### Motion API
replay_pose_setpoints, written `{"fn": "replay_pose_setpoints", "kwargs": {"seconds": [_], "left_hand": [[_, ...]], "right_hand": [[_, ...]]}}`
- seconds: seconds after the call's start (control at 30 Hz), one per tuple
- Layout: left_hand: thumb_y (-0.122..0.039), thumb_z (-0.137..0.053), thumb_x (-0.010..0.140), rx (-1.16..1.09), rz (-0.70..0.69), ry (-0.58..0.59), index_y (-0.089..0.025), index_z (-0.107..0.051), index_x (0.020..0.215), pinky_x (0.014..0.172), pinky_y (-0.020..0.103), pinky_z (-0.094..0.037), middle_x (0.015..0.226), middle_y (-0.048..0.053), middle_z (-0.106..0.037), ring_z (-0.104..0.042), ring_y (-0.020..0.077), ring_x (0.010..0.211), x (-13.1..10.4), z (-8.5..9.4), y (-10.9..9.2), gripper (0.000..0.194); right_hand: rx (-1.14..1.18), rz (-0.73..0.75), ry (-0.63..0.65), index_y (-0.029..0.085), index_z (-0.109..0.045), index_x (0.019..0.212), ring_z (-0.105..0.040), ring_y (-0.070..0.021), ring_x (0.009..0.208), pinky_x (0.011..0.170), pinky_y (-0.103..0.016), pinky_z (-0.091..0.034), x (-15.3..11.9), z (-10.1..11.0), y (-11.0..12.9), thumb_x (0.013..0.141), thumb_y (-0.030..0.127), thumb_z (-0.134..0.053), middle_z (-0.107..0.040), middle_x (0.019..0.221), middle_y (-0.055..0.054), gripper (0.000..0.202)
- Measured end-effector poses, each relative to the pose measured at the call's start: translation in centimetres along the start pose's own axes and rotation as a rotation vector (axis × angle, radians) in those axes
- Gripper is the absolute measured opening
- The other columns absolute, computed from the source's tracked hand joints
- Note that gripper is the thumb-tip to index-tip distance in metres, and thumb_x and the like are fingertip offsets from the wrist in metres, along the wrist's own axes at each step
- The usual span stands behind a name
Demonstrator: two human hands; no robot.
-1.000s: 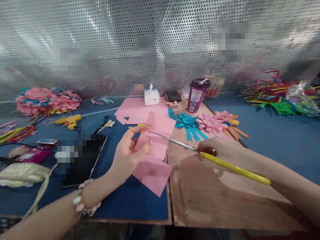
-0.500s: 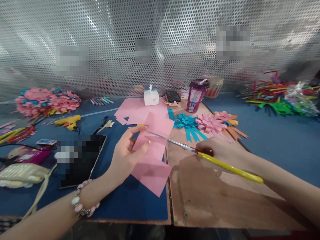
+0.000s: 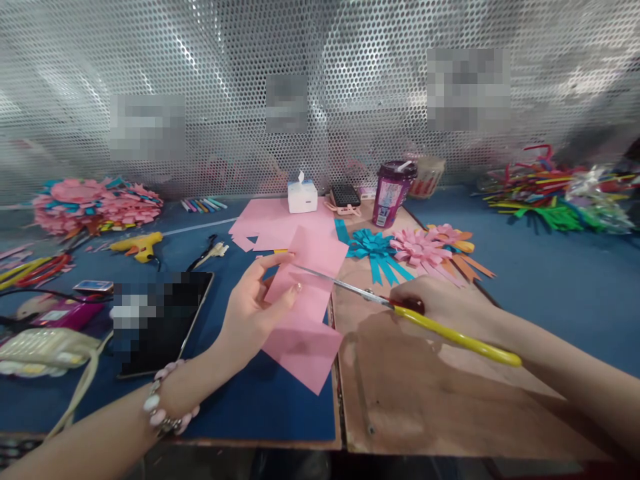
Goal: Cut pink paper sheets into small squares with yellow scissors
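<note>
My left hand (image 3: 260, 300) grips a piece of pink paper (image 3: 305, 340) between thumb and fingers, above the seam of the table. Some of its fingertips are hidden behind the sheet. My right hand (image 3: 435, 297) is closed on scissors (image 3: 450, 333) with yellow handles, seen nearly edge-on. Their metal blades point left and lie across the upper part of the paper, the tips near my left forefinger. My right fingers are partly hidden round the handle. More pink sheets (image 3: 275, 217) lie flat on the table behind the paper.
A yellow glue gun (image 3: 137, 247), a tablet (image 3: 170, 327) and a cream power strip (image 3: 45, 350) lie to the left. Blue, pink and orange paper flowers (image 3: 420, 247) lie behind my right hand. A purple cup (image 3: 393, 193) and a tissue box (image 3: 302, 195) stand at the back.
The view has shifted very slightly. My hands, the paper and the scissors keep nearly the same positions, with the blades still across the sheet.
</note>
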State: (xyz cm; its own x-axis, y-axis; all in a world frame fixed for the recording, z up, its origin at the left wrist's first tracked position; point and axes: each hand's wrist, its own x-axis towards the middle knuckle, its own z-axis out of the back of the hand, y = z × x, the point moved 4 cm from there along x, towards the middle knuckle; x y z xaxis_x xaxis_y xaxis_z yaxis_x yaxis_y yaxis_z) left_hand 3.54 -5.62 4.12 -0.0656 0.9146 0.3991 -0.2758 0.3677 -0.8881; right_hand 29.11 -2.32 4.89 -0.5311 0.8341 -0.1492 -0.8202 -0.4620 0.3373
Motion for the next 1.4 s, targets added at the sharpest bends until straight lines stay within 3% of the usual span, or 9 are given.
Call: {"fn": "replay_pose_setpoints", "kwargs": {"seconds": [0.6,0.87,1.23,1.4], "left_hand": [[-0.022,-0.066,0.080,0.056,-0.063,-0.003,-0.021,-0.059,0.115,0.066,0.022,-0.056,0.124,0.006,-0.059,-0.062,0.0187,0.102,-0.05,0.17,-0.26,0.036],[-0.023,-0.066,0.081,0.022,-0.035,0.004,-0.022,-0.058,0.117,0.056,0.019,-0.054,0.126,0.007,-0.059,-0.065,0.0128,0.082,0.21,0.25,0.02,0.037],[-0.018,-0.064,0.081,-0.016,-0.040,0.023,-0.022,-0.057,0.119,0.064,0.021,-0.056,0.130,0.007,-0.058,-0.067,0.0132,0.083,0.35,0.34,0.40,0.038],[-0.020,-0.065,0.081,0.028,-0.123,0.020,-0.020,-0.057,0.118,0.085,0.028,-0.055,0.126,0.007,-0.059,-0.062,0.0189,0.107,0.30,0.15,-0.08,0.037]], "right_hand": [[0.010,-0.018,0.042,0.019,-0.057,0.068,-0.049,-0.0118,0.058,0.049,-0.022,-0.026,0.07,-0.13,0.18,0.081,0.026,-0.045,-0.061,0.066,0.002,0.018],[0.020,0.002,0.058,0.019,-0.052,0.067,-0.048,-0.0115,0.056,0.051,-0.022,-0.028,-0.01,0.10,0.75,0.084,0.027,-0.045,-0.056,0.062,0.003,0.020],[0.153,0.099,0.094,0.020,-0.058,0.086,-0.060,-0.0213,0.075,0.067,-0.031,-0.042,-0.53,0.19,0.47,0.089,0.050,-0.040,-0.066,0.086,-0.005,0.035],[0.179,0.143,0.068,0.020,-0.060,0.093,-0.058,-0.0223,0.076,0.071,-0.034,-0.046,-0.42,-0.05,0.13,0.089,0.055,-0.035,-0.065,0.085,-0.006,0.043]]}}
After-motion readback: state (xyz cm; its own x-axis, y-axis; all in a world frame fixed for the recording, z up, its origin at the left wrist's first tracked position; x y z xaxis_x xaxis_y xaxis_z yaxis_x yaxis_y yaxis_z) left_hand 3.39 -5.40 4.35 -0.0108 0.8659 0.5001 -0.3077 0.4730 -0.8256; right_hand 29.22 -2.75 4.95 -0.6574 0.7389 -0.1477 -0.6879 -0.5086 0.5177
